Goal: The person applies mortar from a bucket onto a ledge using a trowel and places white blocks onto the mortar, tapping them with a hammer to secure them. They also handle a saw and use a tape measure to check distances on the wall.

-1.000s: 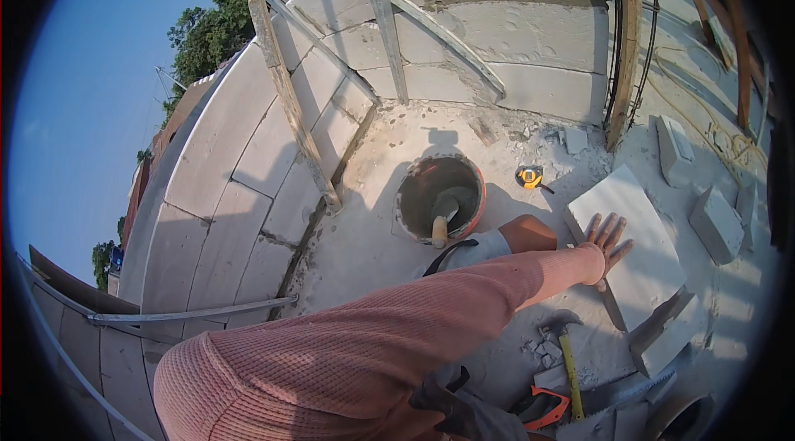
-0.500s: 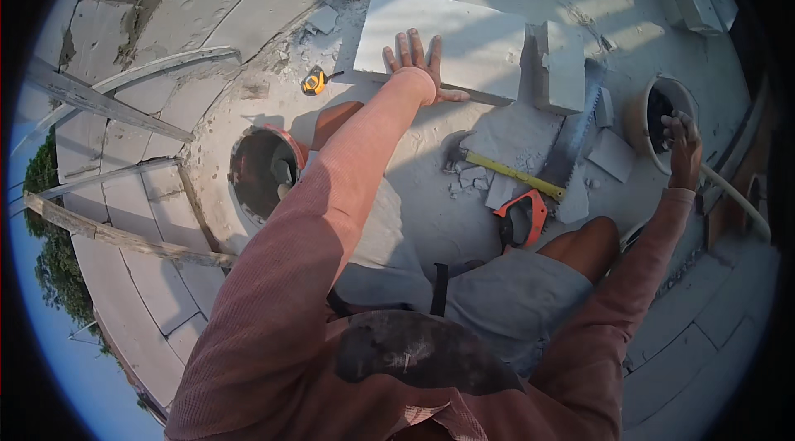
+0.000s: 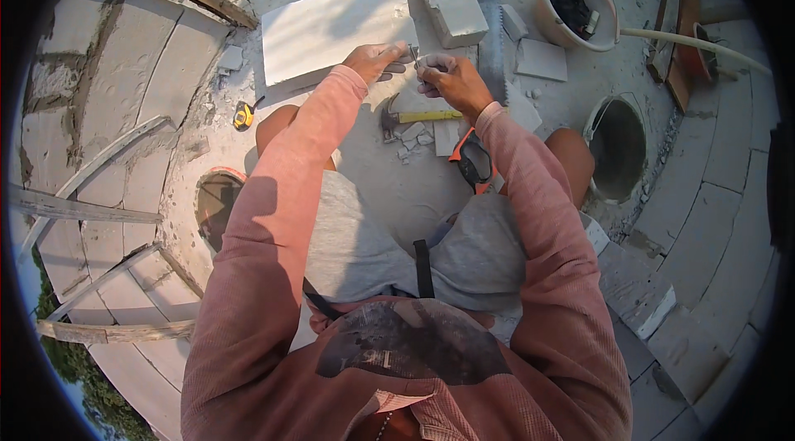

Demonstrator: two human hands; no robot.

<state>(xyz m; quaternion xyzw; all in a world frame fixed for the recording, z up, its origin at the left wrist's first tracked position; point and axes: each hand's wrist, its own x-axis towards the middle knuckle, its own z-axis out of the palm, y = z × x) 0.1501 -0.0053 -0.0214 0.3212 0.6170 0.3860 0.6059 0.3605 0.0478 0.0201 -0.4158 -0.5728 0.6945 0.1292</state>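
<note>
Beside the white block (image 3: 335, 27), seemingly uncut, your right hand (image 3: 455, 83) pinches a thin piece (image 3: 415, 57); whether your left hand (image 3: 376, 62) grips is unclear.

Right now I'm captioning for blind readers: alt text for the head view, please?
A person's left hand and right hand are close together beside a white block, a thin, unclear item between them. A yellow-handled hammer and orange-handled saw lie nearby.

R hand (image 3: 453, 81) off bucket (image 3: 571, 38), now nr L hand (image 3: 377, 62) w/ thin item (image 3: 415, 55)
</note>
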